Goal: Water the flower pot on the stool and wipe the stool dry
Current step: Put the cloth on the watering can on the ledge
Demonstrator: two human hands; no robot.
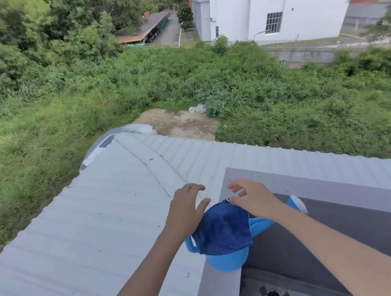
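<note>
I see a light blue watering can [231, 260] sitting on the corner of a grey ledge [322, 187], a dark blue cloth [223, 230] draped over its top. My left hand [186, 212] hovers at the cloth's 9 o'clock edge, fingers spread and gripping nothing. My right hand [252, 198] rests at 1 o'clock, fingertips touching the cloth's corner, loosely curled. Neither pot nor stool shows.
</note>
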